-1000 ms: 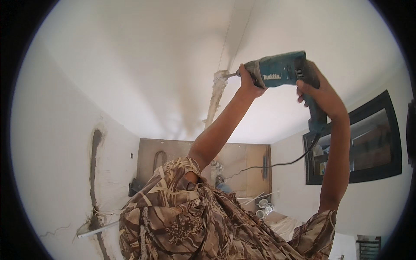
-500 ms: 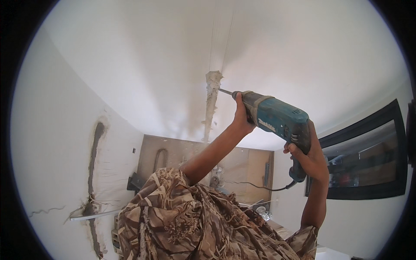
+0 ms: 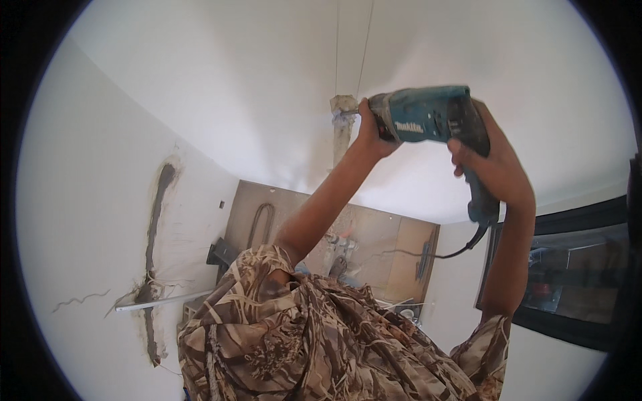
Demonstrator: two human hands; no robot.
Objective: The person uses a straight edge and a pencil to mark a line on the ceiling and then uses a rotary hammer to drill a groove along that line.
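Observation:
A teal and black rotary hammer drill is held up level in both my hands, its bit pointing left. My left hand wraps round the front end behind the bit. Round the rear handle closes my right hand, thumb towards me; the trigger is hidden. The bit meets the upper part of a rough channel chiselled into the white wall. Whether the tip is inside the channel or only touching it, I cannot tell. A black power cord hangs from the handle.
Two thin lines run up the wall from the channel. Another cut groove with loose wires marks the left wall, near a white strip. A dark-framed window is at right. Below lies a dusty floor with a bent rod.
The drill has risen and swung from a slant to nearly level, with both hands still on it. Its bit now meets the channel nearer the top. My view has tilted.

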